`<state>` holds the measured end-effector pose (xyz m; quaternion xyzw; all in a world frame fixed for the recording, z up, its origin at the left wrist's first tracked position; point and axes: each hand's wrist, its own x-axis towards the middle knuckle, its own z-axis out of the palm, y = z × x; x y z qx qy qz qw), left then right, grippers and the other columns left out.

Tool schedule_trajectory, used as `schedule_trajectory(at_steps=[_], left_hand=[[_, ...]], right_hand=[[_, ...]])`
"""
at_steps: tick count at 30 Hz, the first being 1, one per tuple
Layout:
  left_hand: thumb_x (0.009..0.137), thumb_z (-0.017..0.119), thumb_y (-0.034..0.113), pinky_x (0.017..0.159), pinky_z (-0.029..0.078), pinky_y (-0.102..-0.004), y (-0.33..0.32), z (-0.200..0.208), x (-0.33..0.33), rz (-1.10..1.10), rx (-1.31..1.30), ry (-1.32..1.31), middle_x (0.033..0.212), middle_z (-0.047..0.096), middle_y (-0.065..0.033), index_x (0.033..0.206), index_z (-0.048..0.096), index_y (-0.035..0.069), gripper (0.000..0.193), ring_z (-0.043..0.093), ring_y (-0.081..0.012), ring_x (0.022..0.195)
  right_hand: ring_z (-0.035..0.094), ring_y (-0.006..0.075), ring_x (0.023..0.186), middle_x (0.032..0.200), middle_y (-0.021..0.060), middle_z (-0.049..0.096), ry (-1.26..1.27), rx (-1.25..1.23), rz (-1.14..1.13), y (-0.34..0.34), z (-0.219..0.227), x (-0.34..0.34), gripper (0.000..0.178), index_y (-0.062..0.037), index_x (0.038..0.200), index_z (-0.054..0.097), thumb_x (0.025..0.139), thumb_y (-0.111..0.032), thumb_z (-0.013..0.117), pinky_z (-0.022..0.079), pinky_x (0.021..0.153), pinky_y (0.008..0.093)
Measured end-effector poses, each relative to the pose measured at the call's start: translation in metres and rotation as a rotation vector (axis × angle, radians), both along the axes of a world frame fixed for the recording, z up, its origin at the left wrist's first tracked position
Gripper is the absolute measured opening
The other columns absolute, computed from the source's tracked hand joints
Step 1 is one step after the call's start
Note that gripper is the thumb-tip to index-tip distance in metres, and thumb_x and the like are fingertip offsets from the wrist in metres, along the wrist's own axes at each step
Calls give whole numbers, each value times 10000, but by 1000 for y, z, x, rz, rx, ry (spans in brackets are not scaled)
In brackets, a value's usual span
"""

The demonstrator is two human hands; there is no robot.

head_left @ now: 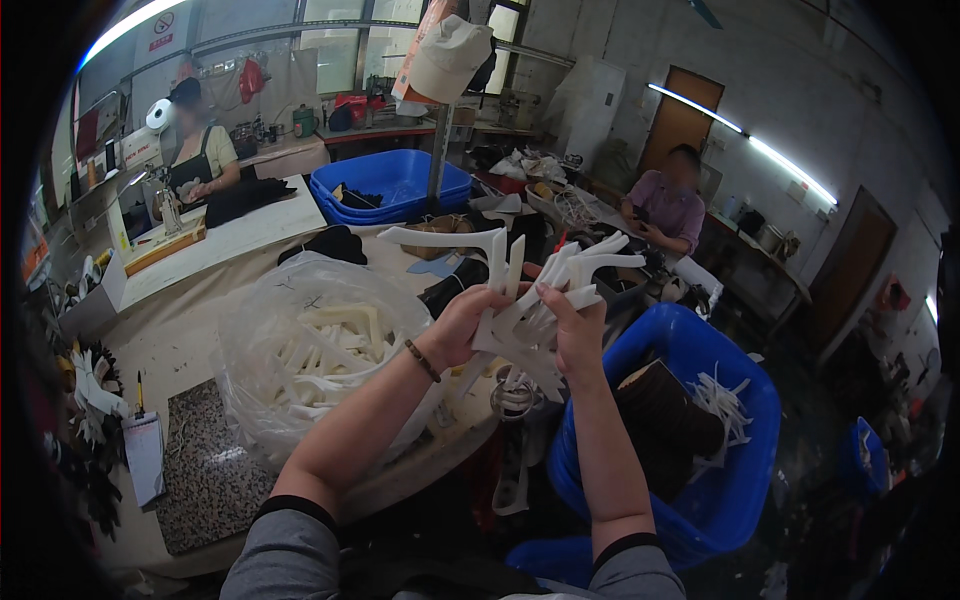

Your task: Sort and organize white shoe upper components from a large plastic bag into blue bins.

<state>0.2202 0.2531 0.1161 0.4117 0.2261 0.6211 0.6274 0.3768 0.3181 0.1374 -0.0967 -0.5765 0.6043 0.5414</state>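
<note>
Both my hands are raised over the table's right edge, closed around a bunch of white, forked, foam-like pieces (528,328). My left hand (460,322), with a beaded bracelet at the wrist, grips the left side of the bunch, thumb on top. From there one long angled piece (440,239) sticks out to the left. My right hand (578,335) pinches the right side, and several curved ends fan out above it. Left of my left forearm, a clear plastic bag (250,330) stands open, full of similar white pieces (340,350).
A blue tub (690,325) at right holds a dark brown roll (665,410) and white strips (722,405). On the table lie a speckled stone slab (215,470) and a notepad (144,455). Blue bins (400,175) stand behind. Two people sit farther off, left (225,150) and right (672,205).
</note>
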Motion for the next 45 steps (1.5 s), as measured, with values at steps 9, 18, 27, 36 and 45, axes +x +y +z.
schedule_trajectory(at_steps=[9, 18, 27, 36, 45], left_hand=[[945, 448, 71, 974, 423, -283, 31, 8, 49, 75, 55, 575, 1169, 585, -50, 1219, 548, -12, 303, 562, -121, 1066], [902, 652, 276, 920, 453, -328, 13, 25, 86, 206, 453, 1378, 1263, 447, -175, 1347, 421, -19, 582, 533, -259, 1078], [865, 665, 154, 824, 511, -346, -107, 52, -8, -258, 287, 1373, 1016, 638, -145, 1193, 601, -5, 370, 645, -284, 913], [877, 651, 231, 873, 502, -346, -226, 24, -101, 269, -140, 1166, 1073, 661, -134, 1180, 593, -44, 413, 654, -238, 962], [883, 637, 79, 828, 519, -302, -234, -19, -175, 727, -405, 1496, 981, 645, -140, 1054, 613, -31, 205, 640, -209, 921]], right_hand=[[650, 133, 847, 962, 67, 678, -281, 174, -326, 9, -1, 38, 414, 5, 1099, 614, 735, -78, 793, 514, 771, 278], [699, 270, 853, 965, 208, 684, -724, 293, -953, 68, 65, 243, 702, 93, 1134, 552, 563, -176, 858, 546, 785, 357], [661, 350, 974, 1010, 232, 684, -1658, 1, -1069, 204, -41, 489, 764, 35, 1047, 677, 524, -488, 869, 495, 885, 404], [617, 398, 1066, 1104, 289, 638, -1817, 118, -1196, 239, -59, 437, 650, 60, 1157, 592, 670, -303, 821, 482, 911, 447], [663, 178, 901, 985, 127, 692, -903, 597, -32, -18, 31, 14, 275, 27, 1085, 657, 820, -43, 677, 520, 789, 289]])
